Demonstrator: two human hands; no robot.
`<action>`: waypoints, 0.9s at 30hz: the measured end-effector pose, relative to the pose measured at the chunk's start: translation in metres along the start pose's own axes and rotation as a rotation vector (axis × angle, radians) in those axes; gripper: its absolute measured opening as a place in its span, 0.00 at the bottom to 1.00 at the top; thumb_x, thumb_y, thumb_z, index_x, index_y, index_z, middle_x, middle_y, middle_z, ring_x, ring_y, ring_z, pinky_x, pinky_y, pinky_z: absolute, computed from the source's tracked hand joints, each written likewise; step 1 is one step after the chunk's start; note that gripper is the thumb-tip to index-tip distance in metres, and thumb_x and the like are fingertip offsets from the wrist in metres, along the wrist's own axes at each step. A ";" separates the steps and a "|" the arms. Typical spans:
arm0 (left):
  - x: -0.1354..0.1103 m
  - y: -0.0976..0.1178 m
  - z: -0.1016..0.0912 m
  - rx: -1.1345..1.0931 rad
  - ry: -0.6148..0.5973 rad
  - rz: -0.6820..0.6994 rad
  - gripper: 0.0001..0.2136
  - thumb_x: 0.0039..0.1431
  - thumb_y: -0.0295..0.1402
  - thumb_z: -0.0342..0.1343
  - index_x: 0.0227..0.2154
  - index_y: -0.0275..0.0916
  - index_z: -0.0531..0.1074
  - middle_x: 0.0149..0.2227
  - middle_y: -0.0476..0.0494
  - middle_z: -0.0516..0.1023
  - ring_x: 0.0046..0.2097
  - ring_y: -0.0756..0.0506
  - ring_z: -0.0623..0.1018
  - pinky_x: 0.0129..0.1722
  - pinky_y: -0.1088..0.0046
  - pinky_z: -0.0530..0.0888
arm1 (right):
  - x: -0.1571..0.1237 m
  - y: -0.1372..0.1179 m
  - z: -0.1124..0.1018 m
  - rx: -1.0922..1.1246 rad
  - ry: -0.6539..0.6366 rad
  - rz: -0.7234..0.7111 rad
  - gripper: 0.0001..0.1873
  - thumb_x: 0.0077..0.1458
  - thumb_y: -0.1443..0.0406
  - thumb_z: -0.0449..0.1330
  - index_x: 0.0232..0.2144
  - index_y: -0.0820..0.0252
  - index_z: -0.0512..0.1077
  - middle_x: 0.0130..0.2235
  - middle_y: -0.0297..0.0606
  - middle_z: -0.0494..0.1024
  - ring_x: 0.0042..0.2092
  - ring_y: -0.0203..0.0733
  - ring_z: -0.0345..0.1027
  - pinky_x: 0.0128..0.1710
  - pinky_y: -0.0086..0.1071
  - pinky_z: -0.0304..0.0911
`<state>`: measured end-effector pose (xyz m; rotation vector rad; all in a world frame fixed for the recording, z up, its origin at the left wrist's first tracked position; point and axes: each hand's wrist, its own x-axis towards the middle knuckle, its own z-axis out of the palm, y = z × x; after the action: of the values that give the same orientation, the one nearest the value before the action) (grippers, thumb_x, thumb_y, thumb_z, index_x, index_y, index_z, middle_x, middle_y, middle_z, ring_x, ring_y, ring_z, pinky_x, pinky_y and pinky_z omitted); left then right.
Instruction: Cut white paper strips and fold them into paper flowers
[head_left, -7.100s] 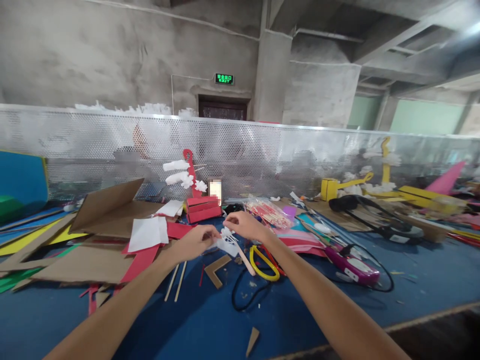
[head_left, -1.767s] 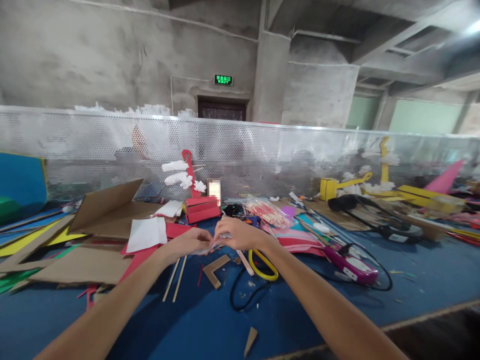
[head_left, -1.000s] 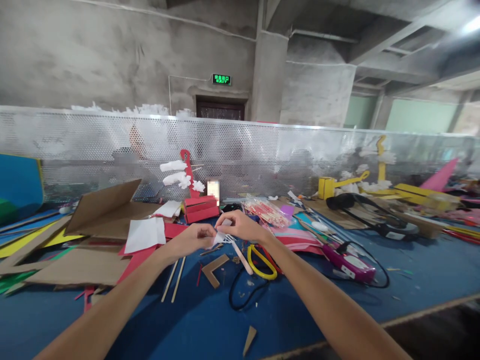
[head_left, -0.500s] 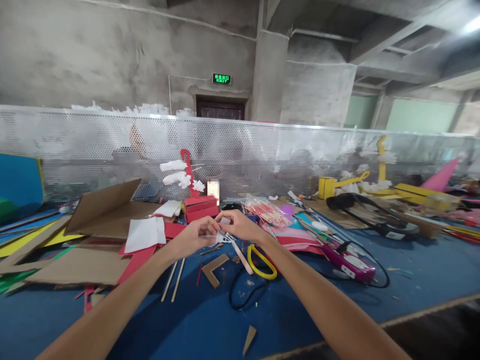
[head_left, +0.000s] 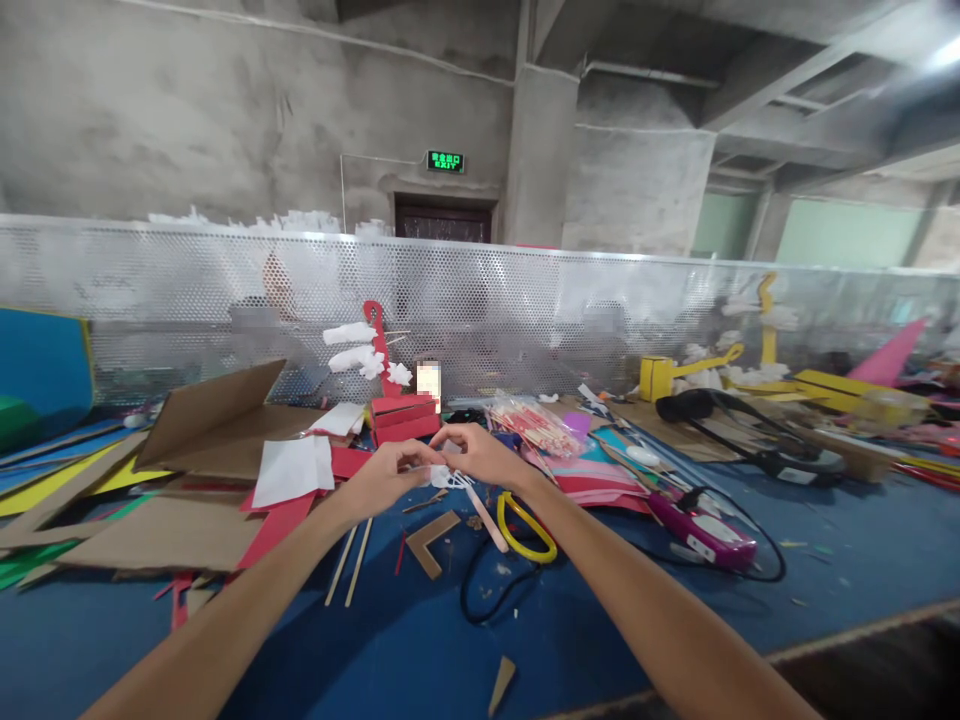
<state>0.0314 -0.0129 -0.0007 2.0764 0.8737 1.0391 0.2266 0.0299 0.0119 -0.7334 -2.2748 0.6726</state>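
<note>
My left hand (head_left: 391, 474) and my right hand (head_left: 486, 456) meet over the middle of the table, fingers bent and tips close together. Between and just below the fingertips shows a small white piece (head_left: 441, 477), paper or cotton by its look; both hands pinch around it. Under my right hand lies a tool with a pale pink handle (head_left: 491, 522). Beside my right forearm is a yellow looped handle (head_left: 531, 545), perhaps of scissors. A red cardboard box shape (head_left: 405, 418) sits just behind the hands, under a red upright strip (head_left: 379, 335) carrying white cloud-like tufts (head_left: 352, 357).
Brown cardboard (head_left: 180, 530) and white sheets (head_left: 291, 472) lie left. Two thin sticks (head_left: 352, 565) and an L-shaped cardboard piece (head_left: 429, 543) lie nearer. To the right are a bag of sticks (head_left: 540, 425), a purple device (head_left: 705, 535) with cable, and a black headset (head_left: 750, 440). A perforated metal screen (head_left: 510, 310) stands behind.
The fingers of my left hand have shifted slightly, and the white piece shows more clearly under the fingertips. The whole view has moved a little; objects on the table stay put.
</note>
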 end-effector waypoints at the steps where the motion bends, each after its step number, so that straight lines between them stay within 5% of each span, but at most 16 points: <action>1: 0.000 -0.001 0.000 0.002 0.015 -0.001 0.10 0.55 0.35 0.55 0.36 0.35 0.74 0.39 0.41 0.77 0.40 0.45 0.76 0.41 0.69 0.70 | 0.000 0.002 0.001 0.020 -0.015 0.006 0.10 0.53 0.64 0.57 0.38 0.62 0.71 0.25 0.33 0.71 0.26 0.33 0.63 0.26 0.25 0.56; 5: 0.003 -0.007 -0.002 0.012 0.071 -0.004 0.10 0.55 0.38 0.56 0.33 0.35 0.74 0.33 0.43 0.77 0.35 0.47 0.75 0.37 0.72 0.70 | 0.002 0.009 0.006 0.080 -0.061 0.013 0.13 0.52 0.62 0.59 0.39 0.62 0.69 0.29 0.35 0.73 0.29 0.35 0.66 0.29 0.26 0.59; 12: 0.006 -0.017 -0.003 -0.099 0.182 -0.077 0.11 0.51 0.39 0.58 0.30 0.35 0.73 0.28 0.46 0.76 0.30 0.48 0.73 0.29 0.75 0.68 | 0.003 0.009 0.012 -0.044 0.041 -0.097 0.13 0.53 0.60 0.60 0.38 0.62 0.70 0.38 0.39 0.74 0.39 0.39 0.67 0.38 0.29 0.61; 19: 0.006 -0.020 -0.004 -0.265 0.257 -0.128 0.12 0.47 0.38 0.61 0.30 0.35 0.71 0.28 0.46 0.76 0.31 0.48 0.74 0.32 0.73 0.70 | 0.004 0.004 0.012 -0.064 -0.033 -0.014 0.20 0.60 0.55 0.49 0.29 0.64 0.71 0.26 0.35 0.71 0.28 0.34 0.62 0.29 0.26 0.56; 27: 0.007 -0.022 -0.005 -0.296 0.303 -0.154 0.13 0.46 0.38 0.62 0.32 0.36 0.71 0.28 0.47 0.76 0.31 0.48 0.74 0.32 0.74 0.69 | 0.004 0.005 0.016 0.013 -0.011 -0.008 0.09 0.52 0.62 0.58 0.30 0.64 0.72 0.27 0.36 0.74 0.29 0.36 0.67 0.31 0.26 0.61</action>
<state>0.0246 0.0063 -0.0132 1.6075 0.9443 1.3309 0.2144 0.0317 -0.0005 -0.7157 -2.2805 0.6881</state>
